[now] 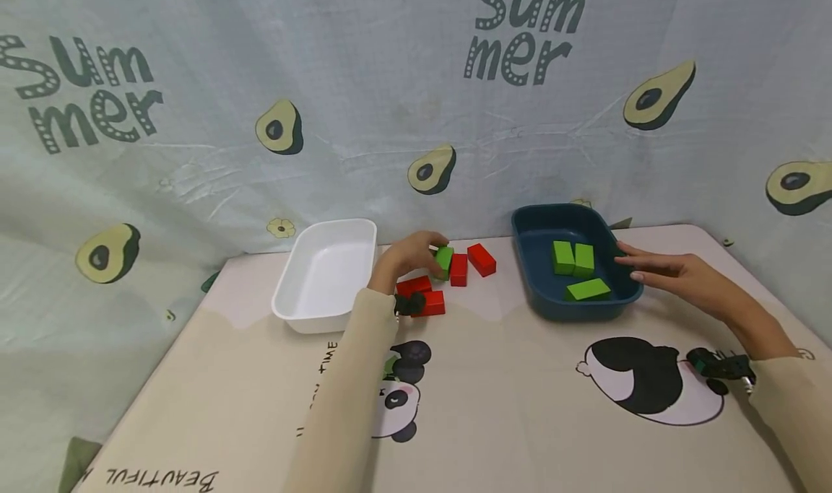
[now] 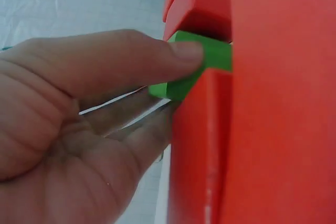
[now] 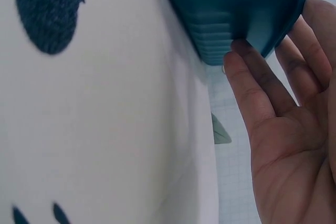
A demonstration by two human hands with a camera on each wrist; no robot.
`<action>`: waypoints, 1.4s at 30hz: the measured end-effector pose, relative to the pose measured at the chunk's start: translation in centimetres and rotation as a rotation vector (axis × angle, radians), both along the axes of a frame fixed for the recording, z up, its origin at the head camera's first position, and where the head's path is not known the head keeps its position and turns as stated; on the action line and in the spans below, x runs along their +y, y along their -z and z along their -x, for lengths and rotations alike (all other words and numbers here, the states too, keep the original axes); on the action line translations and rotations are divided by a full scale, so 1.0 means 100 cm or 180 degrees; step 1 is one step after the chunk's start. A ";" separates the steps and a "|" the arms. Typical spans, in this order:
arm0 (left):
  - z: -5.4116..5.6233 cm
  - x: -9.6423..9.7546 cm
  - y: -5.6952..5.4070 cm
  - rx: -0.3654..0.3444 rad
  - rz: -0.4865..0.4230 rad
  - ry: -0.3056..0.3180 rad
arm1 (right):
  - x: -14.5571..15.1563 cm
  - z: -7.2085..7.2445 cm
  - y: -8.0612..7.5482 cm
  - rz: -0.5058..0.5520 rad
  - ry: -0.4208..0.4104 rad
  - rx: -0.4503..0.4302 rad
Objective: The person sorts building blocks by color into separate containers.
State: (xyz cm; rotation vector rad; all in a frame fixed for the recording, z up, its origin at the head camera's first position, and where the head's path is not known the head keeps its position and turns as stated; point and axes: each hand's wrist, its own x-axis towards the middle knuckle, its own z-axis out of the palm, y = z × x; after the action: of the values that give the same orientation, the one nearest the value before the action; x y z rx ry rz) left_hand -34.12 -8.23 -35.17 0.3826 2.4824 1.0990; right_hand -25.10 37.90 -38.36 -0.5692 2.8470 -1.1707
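Observation:
Among the loose blocks, my left hand (image 1: 408, 255) pinches a green block (image 1: 445, 261). The left wrist view has the thumb on the near face of that block (image 2: 214, 53) and the other fingers partly hidden behind it. A red block (image 1: 458, 270) stands right beside it, with another red block (image 1: 482, 260) farther right. Two more red blocks, one of them a lower block (image 1: 434, 304), lie under the left wrist. My right hand (image 1: 692, 282) touches the right side of a dark blue bin (image 1: 536, 291), its fingers fairly straight along the wall and rim.
Inside the blue bin lie three green blocks, one a tilted block (image 1: 588, 289) near the front. A white bin (image 1: 325, 269) stands left of my left hand. The table (image 1: 494, 377) has a printed cloth, and a hanging cloth (image 1: 364, 81) rises behind it.

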 end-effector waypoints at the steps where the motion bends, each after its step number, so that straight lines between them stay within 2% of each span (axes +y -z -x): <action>1: -0.001 -0.001 0.002 -0.0014 -0.0091 -0.0036 | 0.000 0.000 0.001 0.0010 -0.0004 -0.0011; 7: -0.002 -0.004 0.016 -0.0154 -0.0421 -0.0163 | 0.000 -0.002 0.003 -0.0007 -0.0015 0.0015; 11: -0.003 -0.006 0.021 -0.0215 -0.0581 -0.0306 | 0.001 -0.003 0.002 0.0012 -0.0022 0.0015; 16: -0.005 -0.007 0.025 -0.0207 -0.0569 -0.0466 | 0.000 -0.003 0.002 0.0028 -0.0027 -0.0049; 21: -0.006 -0.007 0.025 -0.0127 -0.0411 -0.0476 | 0.000 -0.002 0.002 0.0003 -0.0012 -0.0054; 28: -0.005 -0.009 0.023 -0.0292 -0.0464 -0.0413 | -0.001 -0.001 0.001 0.0052 -0.0056 -0.0050; 42: -0.003 -0.008 0.019 -0.0467 -0.0535 -0.0617 | 0.002 0.002 0.001 0.0110 -0.0120 -0.0025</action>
State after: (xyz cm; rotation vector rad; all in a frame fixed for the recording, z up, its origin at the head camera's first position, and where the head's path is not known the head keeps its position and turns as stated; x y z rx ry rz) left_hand -33.83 -9.05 -37.12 0.1043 2.3428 1.3669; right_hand -25.28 38.12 -38.51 -0.6154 2.8018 -1.2159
